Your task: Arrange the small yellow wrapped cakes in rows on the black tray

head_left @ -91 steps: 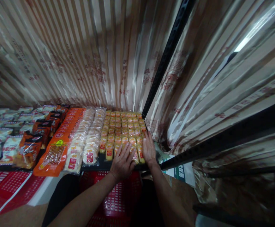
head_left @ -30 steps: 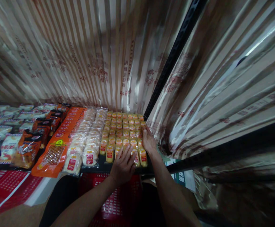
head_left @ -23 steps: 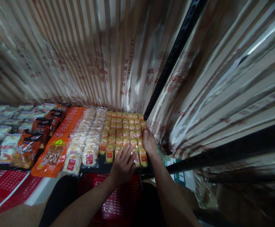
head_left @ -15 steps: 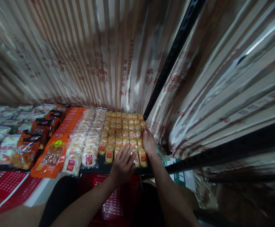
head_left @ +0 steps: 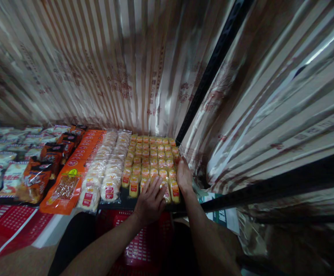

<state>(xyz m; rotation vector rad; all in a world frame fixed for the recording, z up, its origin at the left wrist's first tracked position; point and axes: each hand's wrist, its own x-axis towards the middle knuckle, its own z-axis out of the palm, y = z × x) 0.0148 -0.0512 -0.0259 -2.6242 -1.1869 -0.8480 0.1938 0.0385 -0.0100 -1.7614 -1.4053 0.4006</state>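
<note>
Rows of small yellow wrapped cakes [head_left: 153, 151] with red and orange labels lie at the right end of a black shelf [head_left: 115, 206]. My left hand [head_left: 152, 197] rests flat on the front cakes, fingers extended and slightly apart. Against the right side of the rows is my right hand [head_left: 184, 174], palm turned inward and fingers stretched along the outermost cakes; its fingertips are partly hidden. Left of the cakes are two rows of clear-wrapped round white crackers [head_left: 110, 188], then overlapping orange packets of brown sticks [head_left: 66, 188].
Orange-black snack bags [head_left: 34, 182] and white snack bags [head_left: 11, 178] fill the shelf's left part. Striped plastic sheeting [head_left: 120, 57] hangs behind. A black upright post [head_left: 209, 76] stands at the right corner. Below are red baskets [head_left: 139, 245] and a dark bar [head_left: 270, 180].
The view has shifted slightly. Both hands stay at the yellow cakes in nearly the same pose, the right one a touch nearer me. No cake has visibly moved.
</note>
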